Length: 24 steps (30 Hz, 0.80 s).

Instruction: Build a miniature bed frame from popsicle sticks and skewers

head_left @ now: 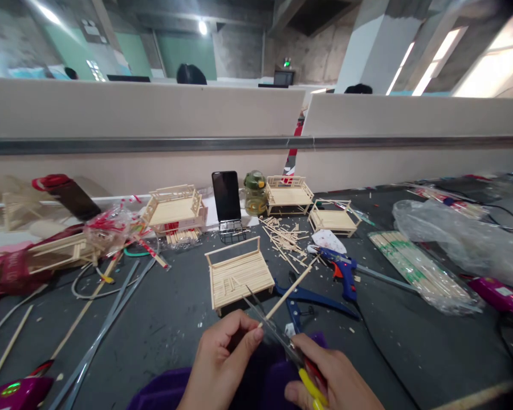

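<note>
Between thumb and forefinger my left hand (pixel 228 353) pinches the near end of a thin wooden stick (pixel 291 289), which slants up to the right. My right hand (pixel 329 364) is closed round the yellow and red handles of a pair of scissors (pixel 277 333). The scissor blades lie across the stick, close to my left fingertips; whether they touch it I cannot tell. Just beyond stands a small wooden bench model (pixel 239 276) with a slatted top, a back rail and a few short sticks lying on it. Below my hands is a purple container (pixel 166 390), partly hidden.
A blue glue gun (pixel 345 276) and blue pliers (pixel 312 296) lie to the right, near cut stick pieces (pixel 284 239). Behind are finished-looking models (pixel 175 208), a phone (pixel 226 196) and a green-lidded bottle (pixel 255 193). Bagged sticks (pixel 423 270) lie far right; clear glue sticks (pixel 106 324) left.
</note>
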Each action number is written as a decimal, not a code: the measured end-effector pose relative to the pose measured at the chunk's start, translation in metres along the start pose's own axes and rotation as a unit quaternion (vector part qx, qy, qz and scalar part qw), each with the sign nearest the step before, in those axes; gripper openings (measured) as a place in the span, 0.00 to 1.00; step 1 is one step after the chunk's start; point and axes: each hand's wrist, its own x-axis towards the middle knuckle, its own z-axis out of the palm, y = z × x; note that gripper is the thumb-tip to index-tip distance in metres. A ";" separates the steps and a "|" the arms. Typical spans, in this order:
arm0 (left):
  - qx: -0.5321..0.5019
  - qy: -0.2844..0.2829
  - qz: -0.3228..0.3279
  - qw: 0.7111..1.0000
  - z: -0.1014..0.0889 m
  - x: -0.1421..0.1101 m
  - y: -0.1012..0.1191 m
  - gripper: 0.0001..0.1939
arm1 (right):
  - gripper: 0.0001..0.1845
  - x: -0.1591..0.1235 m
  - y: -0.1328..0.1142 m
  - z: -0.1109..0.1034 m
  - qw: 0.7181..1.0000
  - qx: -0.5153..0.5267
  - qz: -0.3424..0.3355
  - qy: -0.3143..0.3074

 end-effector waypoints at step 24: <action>0.050 0.001 0.034 0.998 -0.001 0.004 -0.006 0.13 | 0.14 0.001 0.005 0.009 0.999 0.005 0.026 0.028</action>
